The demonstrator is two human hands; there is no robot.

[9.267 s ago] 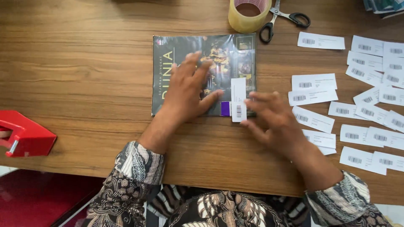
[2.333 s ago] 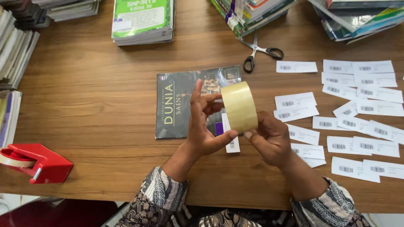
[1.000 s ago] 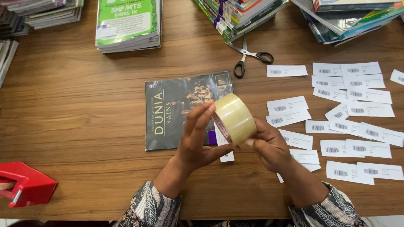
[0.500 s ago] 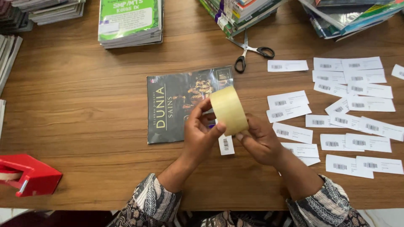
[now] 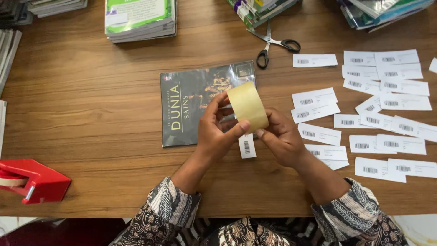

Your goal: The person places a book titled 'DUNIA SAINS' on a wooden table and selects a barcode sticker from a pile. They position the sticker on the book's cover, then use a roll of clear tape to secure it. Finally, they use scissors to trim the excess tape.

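held up over the near right corner of a dark book (image 5: 191, 107), in the middle of the wooden table (image 5: 91, 109): a wide roll of clear yellowish tape (image 5: 248, 107), gripped from both sides. left hand (image 5: 217, 132) curled round the roll's left face, thumb pressed on the near edge of the band, fingers bent behind it. right hand (image 5: 280, 139) cupped against the right side, thumb tip on the near rim just beside the left thumb. both hands closed on the roll, neither spread.

likely light for its bulk, stiff through the core, so safe to squeeze at the rims. outer band smooth and a bit slick, loose end hard to spot and not visible here; best felt for with a thumbnail along the band. sticky side apt to cling to skin or fold on itself once lifted. best held through the hollow or across the two flat faces, leaving the band free to turn.

under the hands, a white barcode label (image 5: 246, 146) lying across the book's near edge, half on the table. more white labels (image 5: 387, 102) scattered to the right, well apart from the roll. black-handled scissors (image 5: 273, 45) on the far side, near stacked books (image 5: 139, 18). red tape dispenser (image 5: 34, 180) at the near left edge.
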